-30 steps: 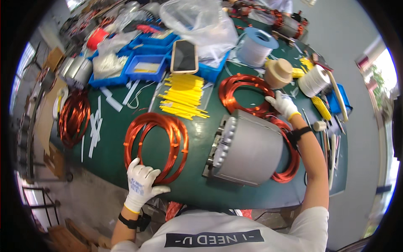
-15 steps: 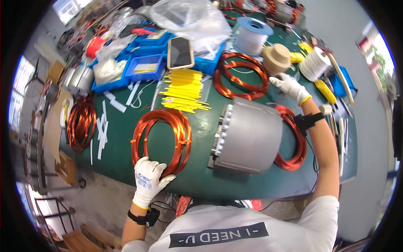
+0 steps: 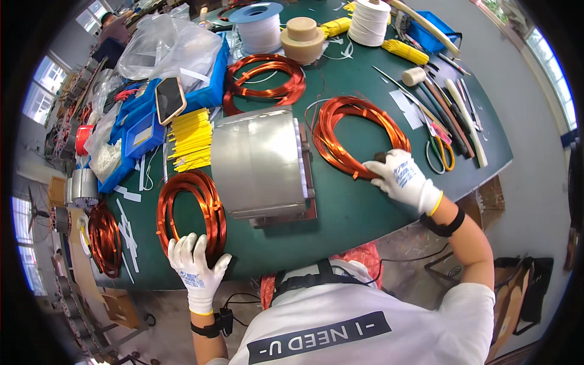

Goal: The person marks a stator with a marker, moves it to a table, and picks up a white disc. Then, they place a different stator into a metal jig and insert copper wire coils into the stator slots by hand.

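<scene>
My left hand (image 3: 198, 267), in a white glove, lies over the near edge of a copper wire coil (image 3: 214, 210), fingers stretched out and thumb apart. My right hand (image 3: 403, 179), also gloved, closes its fingers on the near right edge of another copper wire coil (image 3: 331, 143). A small dark piece (image 3: 381, 157) shows at its fingertips; I cannot make out what it is. Between the two coils lies a grey metal cylinder (image 3: 258, 164), like a motor stator, on its side, with a white-edged right end. Both coils are flat on the green table (image 3: 347, 213) and bound with orange ties.
Behind the cylinder lie another copper coil (image 3: 234, 79), a white spool with blue flange (image 3: 255, 36) and tan tape rolls (image 3: 302, 45). Yellow sleeves (image 3: 191, 140), blue bins (image 3: 144, 135) and a phone (image 3: 170, 100) are left. Scissors (image 3: 447, 155) and rods (image 3: 463, 112) lie right.
My right hand has come from beside the tape rolls to the right-hand coil's near edge. My left hand stays on its coil. The view has swung right, showing the cylinder's right end.
</scene>
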A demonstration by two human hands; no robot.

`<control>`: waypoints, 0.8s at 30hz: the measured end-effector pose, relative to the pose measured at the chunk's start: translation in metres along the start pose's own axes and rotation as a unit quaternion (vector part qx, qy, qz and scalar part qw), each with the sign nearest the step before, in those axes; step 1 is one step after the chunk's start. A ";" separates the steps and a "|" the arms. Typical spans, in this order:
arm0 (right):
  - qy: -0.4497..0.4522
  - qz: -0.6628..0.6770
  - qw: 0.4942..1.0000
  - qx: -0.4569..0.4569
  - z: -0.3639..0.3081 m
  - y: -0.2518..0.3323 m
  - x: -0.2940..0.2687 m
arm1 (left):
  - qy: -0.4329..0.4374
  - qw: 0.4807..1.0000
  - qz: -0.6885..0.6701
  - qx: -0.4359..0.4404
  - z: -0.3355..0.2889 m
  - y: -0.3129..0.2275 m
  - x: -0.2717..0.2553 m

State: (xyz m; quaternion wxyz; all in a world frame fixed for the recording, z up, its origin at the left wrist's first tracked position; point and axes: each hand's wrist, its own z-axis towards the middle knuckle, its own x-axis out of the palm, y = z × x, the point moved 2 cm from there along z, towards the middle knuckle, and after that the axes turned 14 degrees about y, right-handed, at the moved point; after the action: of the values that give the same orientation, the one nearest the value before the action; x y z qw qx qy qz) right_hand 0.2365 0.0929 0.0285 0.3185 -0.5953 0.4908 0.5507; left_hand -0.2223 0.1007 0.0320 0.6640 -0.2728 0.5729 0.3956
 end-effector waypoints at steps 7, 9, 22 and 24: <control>0.054 -0.069 0.996 0.033 -0.010 -0.021 0.008 | -0.092 0.990 -0.001 0.103 0.021 -0.034 -0.030; 0.052 -0.067 0.996 0.026 -0.009 -0.018 0.014 | -0.095 0.976 -0.042 0.193 0.033 -0.053 -0.045; -0.135 0.691 0.709 0.043 -0.053 0.068 -0.040 | 0.266 0.634 -0.688 0.233 0.145 -0.213 -0.007; -0.175 0.654 0.736 0.017 -0.052 0.085 -0.035 | 0.295 0.487 -0.795 0.209 0.150 -0.236 -0.009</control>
State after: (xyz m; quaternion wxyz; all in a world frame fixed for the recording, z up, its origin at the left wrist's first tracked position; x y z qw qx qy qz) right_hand 0.1779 0.0264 0.0863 -0.0301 -0.0153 0.7038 0.7096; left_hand 0.0567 0.0947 0.0485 0.5260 -0.5665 0.3405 -0.5352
